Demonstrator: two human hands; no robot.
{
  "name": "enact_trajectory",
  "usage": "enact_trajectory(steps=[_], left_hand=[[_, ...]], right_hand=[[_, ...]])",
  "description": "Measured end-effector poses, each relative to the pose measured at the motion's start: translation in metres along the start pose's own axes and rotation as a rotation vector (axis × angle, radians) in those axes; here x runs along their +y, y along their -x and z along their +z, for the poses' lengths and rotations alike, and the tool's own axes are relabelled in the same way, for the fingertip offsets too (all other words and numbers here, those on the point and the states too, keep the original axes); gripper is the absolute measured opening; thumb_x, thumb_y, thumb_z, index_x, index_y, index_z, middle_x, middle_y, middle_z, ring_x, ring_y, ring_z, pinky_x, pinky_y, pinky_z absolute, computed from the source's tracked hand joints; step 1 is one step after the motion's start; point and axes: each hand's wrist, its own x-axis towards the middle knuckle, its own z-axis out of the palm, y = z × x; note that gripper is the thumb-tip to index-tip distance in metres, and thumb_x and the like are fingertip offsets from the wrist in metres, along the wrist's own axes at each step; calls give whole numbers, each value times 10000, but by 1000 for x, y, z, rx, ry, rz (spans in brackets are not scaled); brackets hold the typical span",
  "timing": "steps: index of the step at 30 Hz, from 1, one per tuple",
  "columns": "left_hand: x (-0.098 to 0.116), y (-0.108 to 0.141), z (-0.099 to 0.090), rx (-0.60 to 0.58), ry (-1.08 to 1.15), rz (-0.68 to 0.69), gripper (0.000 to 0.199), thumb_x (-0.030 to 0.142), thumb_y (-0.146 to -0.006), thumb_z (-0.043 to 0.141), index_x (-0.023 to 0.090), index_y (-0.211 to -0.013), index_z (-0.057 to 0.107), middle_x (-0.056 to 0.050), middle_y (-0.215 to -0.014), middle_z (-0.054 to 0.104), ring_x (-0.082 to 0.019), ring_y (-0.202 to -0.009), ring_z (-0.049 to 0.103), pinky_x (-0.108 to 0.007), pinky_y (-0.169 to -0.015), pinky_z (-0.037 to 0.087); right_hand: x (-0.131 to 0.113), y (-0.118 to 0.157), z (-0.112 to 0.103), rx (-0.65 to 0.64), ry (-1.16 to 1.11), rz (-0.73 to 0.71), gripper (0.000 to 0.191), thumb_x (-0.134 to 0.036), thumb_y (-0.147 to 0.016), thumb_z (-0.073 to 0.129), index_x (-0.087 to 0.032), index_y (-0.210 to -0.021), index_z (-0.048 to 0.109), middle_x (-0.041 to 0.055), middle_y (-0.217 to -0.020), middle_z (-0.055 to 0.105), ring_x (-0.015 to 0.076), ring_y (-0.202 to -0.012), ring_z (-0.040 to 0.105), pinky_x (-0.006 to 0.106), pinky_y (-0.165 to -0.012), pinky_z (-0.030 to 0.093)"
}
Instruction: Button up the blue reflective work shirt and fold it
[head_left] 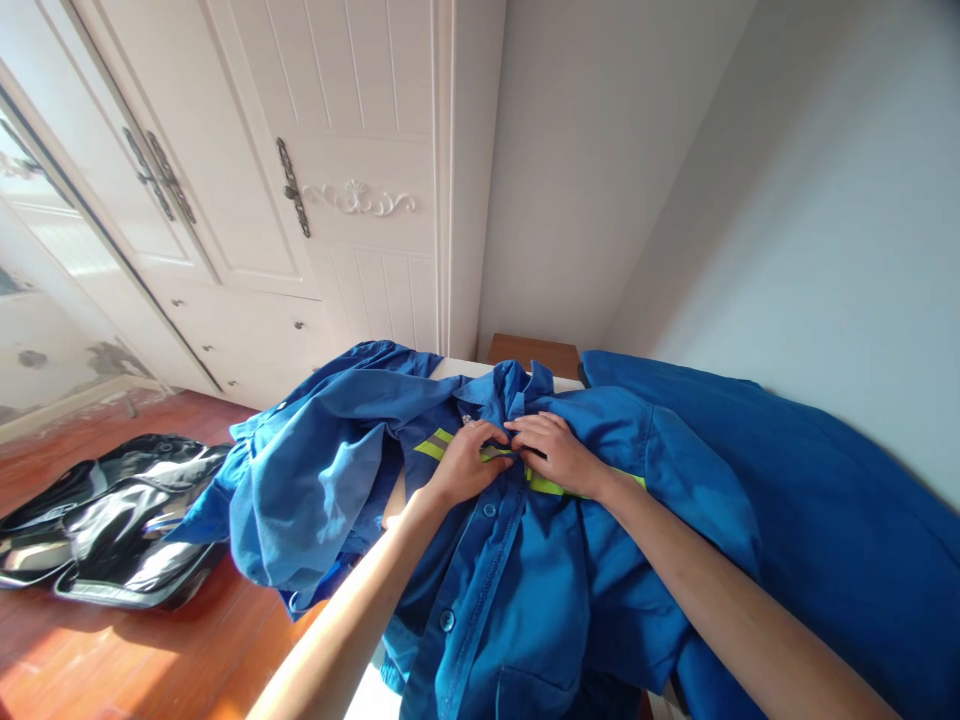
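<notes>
A blue work jacket [544, 570] with yellow-green reflective strips lies spread out in front of me, collar away from me. My left hand [474, 460] grips the front edge of the jacket near the upper chest, thumb and fingers curled. Close beside it, my right hand [553, 452] pinches the opposite front edge at the same height. The fingertips of both hands almost meet over the placket. Below them, buttons [448, 620] show along the front edge. Any button between my fingers is hidden. The left sleeve side [307, 490] hangs bunched toward the floor.
Blue cloth [810, 520] covers the surface on the right, beside the wall. An open black suitcase [142, 520] with things in it lies on the reddish wooden floor [225, 655] at left. A white wardrobe [360, 260] stands behind; a brown wooden piece [532, 350] sits beyond the collar.
</notes>
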Motion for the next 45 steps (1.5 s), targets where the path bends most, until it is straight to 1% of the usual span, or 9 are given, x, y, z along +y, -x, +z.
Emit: enact_trajectory(steps=[4,9,15,17,24,29,35,39,45], left_hand=[[1,1,0,4,-106,100,155,177,-765,760,210,-894,683,-37,-940,716,-227,-946,630,-402,-968,417],[4,1,-1,-46,-53,72,131,162,-779,740,220,-886,692,-23,-935,750,-218,-921,669,-346,-873,464],[1,3,2,-1,61,-35,413,150,-722,779,238,-1108,661,-12,-969,753,-214,-923,700,-328,-854,519],[0,3,3,0,96,-53,434,153,-723,780,238,-1130,655,-15,-971,755,-214,-930,705,-327,-859,531],[-2,4,3,29,172,-106,370,161,-745,772,233,-1094,672,-17,-956,762,-212,-933,717,-324,-865,548],[-1,3,2,40,171,-103,296,187,-747,773,222,-1031,696,-27,-966,762,-220,-930,716,-324,-846,555],[2,2,0,35,121,-74,177,183,-766,749,212,-935,708,-21,-932,753,-207,-892,701,-305,-820,539],[1,2,1,34,95,-62,204,183,-760,757,213,-956,711,-24,-926,745,-207,-890,694,-302,-811,531],[0,3,1,8,58,-57,191,169,-763,758,215,-942,714,-23,-932,750,-207,-886,694,-300,-811,522]], right_hand=[[-1,0,0,-11,16,-14,277,-68,-862,478,-228,-982,669,66,-1357,624,237,-1305,512,528,-1115,291],[-3,-1,3,40,45,-15,224,-66,-783,525,-216,-895,647,73,-1292,647,241,-1244,540,498,-1095,313],[-3,-5,4,36,30,-17,215,-68,-759,532,-220,-839,661,63,-1241,655,240,-1195,549,476,-1060,333],[-3,-5,4,19,21,-18,214,-75,-772,529,-225,-831,670,62,-1250,652,245,-1201,545,482,-1055,331],[-6,-5,2,43,-35,9,271,-41,-765,473,-227,-865,643,53,-1265,673,228,-1232,560,487,-1076,321],[-5,-3,1,79,-92,30,234,-71,-781,475,-229,-858,629,64,-1255,683,230,-1201,592,490,-1077,347],[-3,-1,-1,93,-129,17,152,-155,-787,587,-234,-908,634,83,-1279,671,255,-1213,594,512,-1096,340],[-3,0,-1,58,-65,7,127,-153,-797,595,-227,-893,637,91,-1297,664,259,-1238,581,519,-1106,339],[-11,-2,3,33,183,-26,177,-106,-765,603,-207,-900,658,121,-1312,652,290,-1264,541,562,-1166,258]])
